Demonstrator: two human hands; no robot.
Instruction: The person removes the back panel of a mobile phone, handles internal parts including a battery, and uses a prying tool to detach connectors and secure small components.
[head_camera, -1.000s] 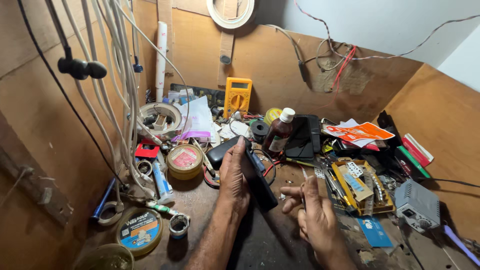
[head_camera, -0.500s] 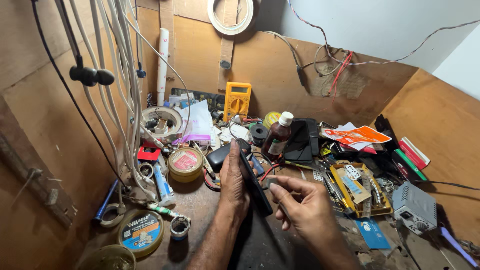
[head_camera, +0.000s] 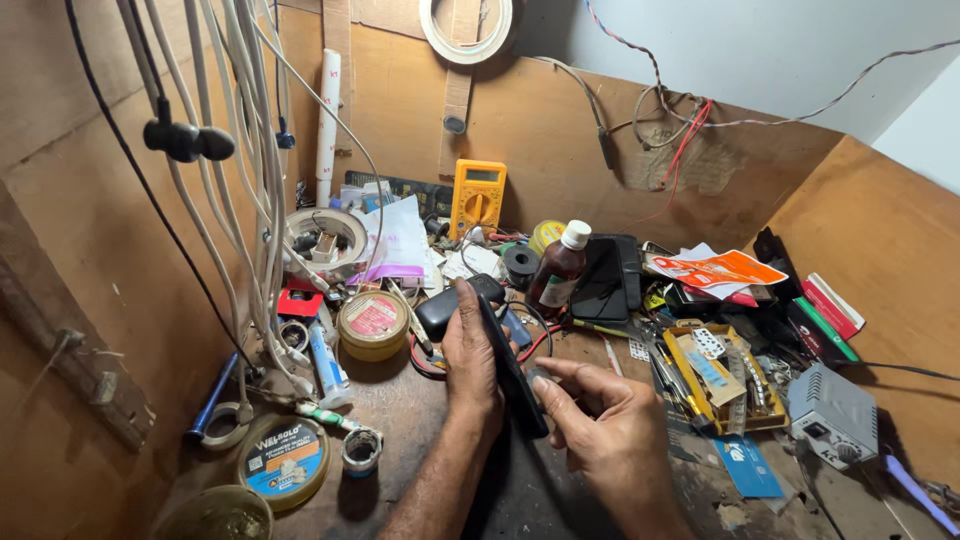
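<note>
Fingers (head_camera: 470, 330) of your left hand (head_camera: 470, 365) wrap shut around a black phone (head_camera: 510, 370), held on edge above the tabletop (head_camera: 400, 420). Your right hand (head_camera: 600, 425) sits just beside it, fingers curled, thumb and forefinger pinched at the phone's side; whether they grip anything small you cannot tell. A brown bottle (head_camera: 558, 270) and yellow multimeter (head_camera: 477, 197) stand behind, a round tin (head_camera: 373, 322) to the left.
</note>
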